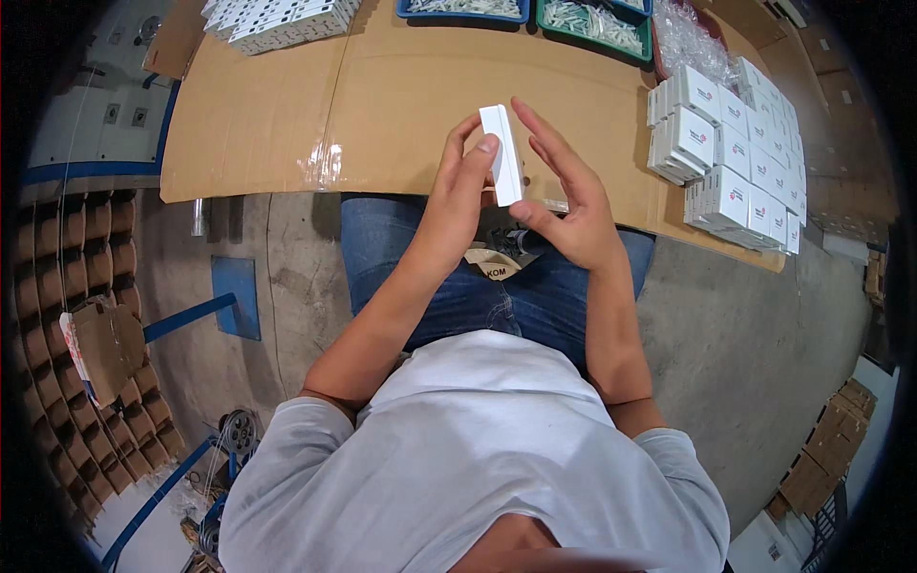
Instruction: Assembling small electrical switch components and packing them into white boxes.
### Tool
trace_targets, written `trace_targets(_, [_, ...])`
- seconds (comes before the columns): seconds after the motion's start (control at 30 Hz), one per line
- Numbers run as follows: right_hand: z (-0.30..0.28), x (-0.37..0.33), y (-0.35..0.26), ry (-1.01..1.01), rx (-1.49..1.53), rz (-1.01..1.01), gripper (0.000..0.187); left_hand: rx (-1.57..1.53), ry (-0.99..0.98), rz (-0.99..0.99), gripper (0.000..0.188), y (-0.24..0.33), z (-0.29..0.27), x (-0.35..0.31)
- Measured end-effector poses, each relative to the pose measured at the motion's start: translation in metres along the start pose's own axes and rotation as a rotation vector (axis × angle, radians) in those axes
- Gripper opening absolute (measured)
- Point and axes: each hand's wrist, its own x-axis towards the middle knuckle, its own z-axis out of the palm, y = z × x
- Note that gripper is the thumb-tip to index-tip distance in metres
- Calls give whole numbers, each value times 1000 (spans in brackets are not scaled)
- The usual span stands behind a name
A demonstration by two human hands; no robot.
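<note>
A small white carton [502,158] stands upright between my hands, over the near edge of the cardboard-covered table [411,115]. My left hand [460,181] grips it from the left, thumb on its near face and fingers behind. On the other side my right hand [576,205] is spread, its fingers stretched out and apart from the carton. The right thumb tip comes close to the carton's lower corner; whether it touches, I cannot tell.
Stacked white cartons [731,162] stand at the table's right. More white boxes [282,21] lie at the far left. Along the back are a blue tray [465,16] and a green tray [597,48] of small white pieces, beside clear plastic bags [690,43].
</note>
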Motion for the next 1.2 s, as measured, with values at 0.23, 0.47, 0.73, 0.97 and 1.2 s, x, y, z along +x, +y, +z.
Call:
trace_targets(0.23, [-2, 1, 6, -42, -282, -118, 76, -124, -26, -157, 65, 1, 10, -6])
trace_targets(0.47, [9, 2, 6, 58, -247, -165, 79, -164, -35, -203, 58, 10, 21, -15])
trace_targets(0.73, [19, -1, 20, 107, -300, -262, 72, -148, 1, -140, 54, 4, 23, -15])
trace_targets(0.97, [25, -3, 33, 159, -347, -374, 68, -165, 107, -95, 48, 12, 42, -24])
trace_targets(1.2, [27, -3, 30, 165, -332, -368, 67, -167, 73, -165, 49, 3, 34, -23])
